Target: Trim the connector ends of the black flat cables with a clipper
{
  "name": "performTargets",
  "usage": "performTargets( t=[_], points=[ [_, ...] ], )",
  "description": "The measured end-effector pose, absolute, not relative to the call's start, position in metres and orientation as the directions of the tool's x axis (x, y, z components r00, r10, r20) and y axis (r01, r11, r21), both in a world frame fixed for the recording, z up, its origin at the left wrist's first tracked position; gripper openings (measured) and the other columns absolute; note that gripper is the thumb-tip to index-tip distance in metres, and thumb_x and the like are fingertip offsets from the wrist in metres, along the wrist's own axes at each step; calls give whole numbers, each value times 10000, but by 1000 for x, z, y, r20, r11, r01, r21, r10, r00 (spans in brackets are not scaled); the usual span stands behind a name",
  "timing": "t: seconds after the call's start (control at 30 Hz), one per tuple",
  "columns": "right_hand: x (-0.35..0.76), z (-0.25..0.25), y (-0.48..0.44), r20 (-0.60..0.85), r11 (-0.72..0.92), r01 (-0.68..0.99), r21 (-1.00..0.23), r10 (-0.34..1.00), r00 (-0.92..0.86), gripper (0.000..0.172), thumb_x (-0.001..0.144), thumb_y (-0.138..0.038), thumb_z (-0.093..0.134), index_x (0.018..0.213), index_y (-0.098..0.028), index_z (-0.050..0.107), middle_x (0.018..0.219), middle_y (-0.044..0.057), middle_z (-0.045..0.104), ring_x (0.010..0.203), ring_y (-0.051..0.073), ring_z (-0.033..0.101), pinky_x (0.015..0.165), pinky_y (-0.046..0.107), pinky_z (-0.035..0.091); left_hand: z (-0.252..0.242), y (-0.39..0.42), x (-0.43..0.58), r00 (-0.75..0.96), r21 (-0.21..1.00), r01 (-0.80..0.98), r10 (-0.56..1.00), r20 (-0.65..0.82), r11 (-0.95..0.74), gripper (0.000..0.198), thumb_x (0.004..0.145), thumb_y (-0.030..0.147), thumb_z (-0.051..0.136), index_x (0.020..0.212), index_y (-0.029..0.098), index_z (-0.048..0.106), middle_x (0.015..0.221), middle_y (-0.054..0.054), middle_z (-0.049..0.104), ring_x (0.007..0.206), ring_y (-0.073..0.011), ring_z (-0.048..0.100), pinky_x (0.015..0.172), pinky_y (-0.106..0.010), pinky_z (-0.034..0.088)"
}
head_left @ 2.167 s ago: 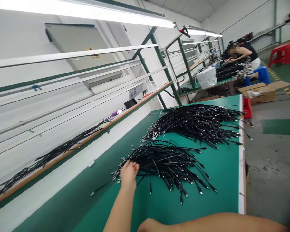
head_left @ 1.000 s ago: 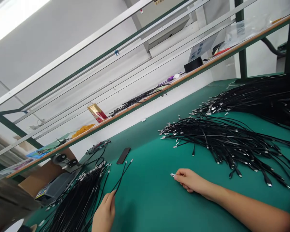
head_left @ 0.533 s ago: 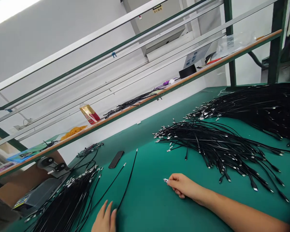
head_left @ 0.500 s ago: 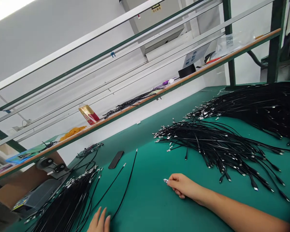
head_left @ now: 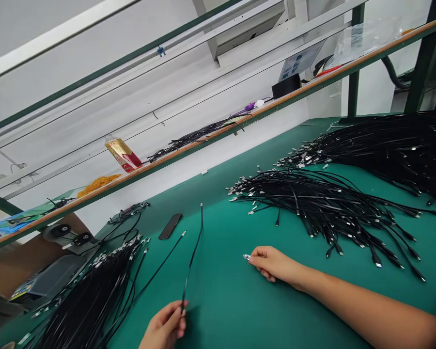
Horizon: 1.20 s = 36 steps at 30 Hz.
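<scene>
My left hand (head_left: pixel 167 324) pinches a black cable (head_left: pixel 192 261) at the bottom of the view. The cable runs up and away over the green mat, its small silver connector at the far end. Left of it another black cable (head_left: pixel 162 265) lies loose beside a dense bundle of black cables (head_left: pixel 83 295). Over the middle of the mat, my right hand (head_left: pixel 271 264) is closed on a small shiny silver piece (head_left: pixel 246 257) that sticks out past the thumb and forefinger. Its exact kind is too small to tell.
A black phone (head_left: pixel 170 226) lies on the green mat (head_left: pixel 232 300). Cable piles (head_left: pixel 308 194) spread over the right side. A grey machine (head_left: pixel 54 276) stands at far left. Along the back runs a shelf (head_left: pixel 189 149) holding a gold-and-red package (head_left: pixel 123 154).
My left hand has moved up and right and closed on the black cable, lifting its near part. My right hand still holds the silver piece. The camera view has shifted slightly.
</scene>
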State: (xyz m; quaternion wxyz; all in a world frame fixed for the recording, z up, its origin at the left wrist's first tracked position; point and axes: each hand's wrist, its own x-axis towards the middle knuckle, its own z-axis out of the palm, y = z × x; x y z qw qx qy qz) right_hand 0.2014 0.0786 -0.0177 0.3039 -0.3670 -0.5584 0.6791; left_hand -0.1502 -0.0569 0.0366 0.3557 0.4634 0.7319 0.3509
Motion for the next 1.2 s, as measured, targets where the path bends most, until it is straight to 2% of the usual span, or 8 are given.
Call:
performTargets(
  t=[0.07,0.2,0.3,0.4,0.6,0.73,0.8,1.2],
  points=[
    [203,-17,78,-158,-200,-21,-980,829,-536,424,905,-587,696,829,-197,549,616,-52,507,514,88,403,489,226,339,36,-38,-109,-216,906,308,949,-230,290,491,829,609,747,1073,185,786,920,-99,760,780,-218,737,781,-346,618],
    [206,-10,75,-147,-204,-57,-977,848,-510,419,913,-595,661,854,-197,541,627,-57,503,511,84,394,483,223,321,22,4,-33,-75,979,124,985,-152,161,453,849,550,789,1058,151,747,902,-64,741,736,-163,710,735,-315,613],
    [208,-4,73,-154,-208,-57,-976,856,-494,435,905,-618,649,877,-195,551,601,-70,481,496,84,384,473,223,314,7,21,6,-11,993,34,994,-111,112,407,827,494,833,985,133,728,837,-51,755,724,-174,729,752,-352,627],
    [209,-1,72,-153,-198,-47,-979,869,-470,474,883,-658,668,875,-197,558,555,-83,458,481,87,359,462,229,287,0,20,20,36,990,-24,990,-139,140,397,770,471,879,933,133,746,786,-69,778,720,-209,763,744,-351,640],
    [208,5,72,-133,-169,-30,-985,859,-494,437,866,-605,729,937,-182,646,602,-70,467,548,105,380,522,260,298,7,15,14,-27,982,-84,985,-170,167,289,791,344,871,1005,166,790,828,-43,798,745,-180,767,768,-286,637],
    [208,8,69,-139,-157,9,-987,844,-518,327,888,-489,733,934,-171,677,806,26,639,725,155,521,642,296,394,7,17,14,-56,975,-123,980,-193,185,326,805,280,857,1108,173,800,860,-35,809,722,-167,774,753,-272,650],
    [209,7,67,-140,-139,42,-989,839,-526,273,911,-441,705,938,-170,681,872,56,664,790,179,545,685,313,413,4,17,15,-55,971,-145,978,-202,192,343,823,262,845,1153,182,794,864,-30,821,735,-159,783,770,-258,654],
    [210,7,65,-184,-142,121,-982,846,-500,177,939,-363,678,960,-188,702,904,54,660,800,185,566,750,343,456,8,16,16,-33,968,-187,984,-176,167,269,869,138,791,1120,232,814,842,11,828,717,-109,794,736,-156,650]
  ],
)
